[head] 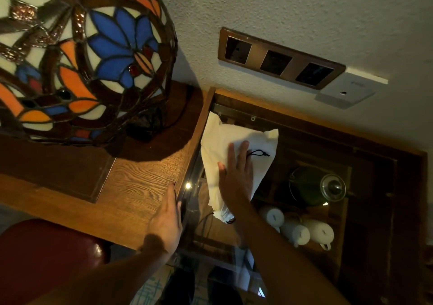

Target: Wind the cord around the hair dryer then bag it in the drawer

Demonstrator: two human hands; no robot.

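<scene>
No readable writing anywhere. Right hand (236, 178) lies flat, fingers straight, on the white cloth drawstring bag (225, 145), gripping nothing. Left hand (167, 220) rests open-fingered on the wooden bench (131, 183) edge.

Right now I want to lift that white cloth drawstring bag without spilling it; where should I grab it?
Probably grip the white cloth drawstring bag at its gathered neck, coming from the near side: the cloth bunches narrow there, where the right hand lying flat leaves it free.
</scene>
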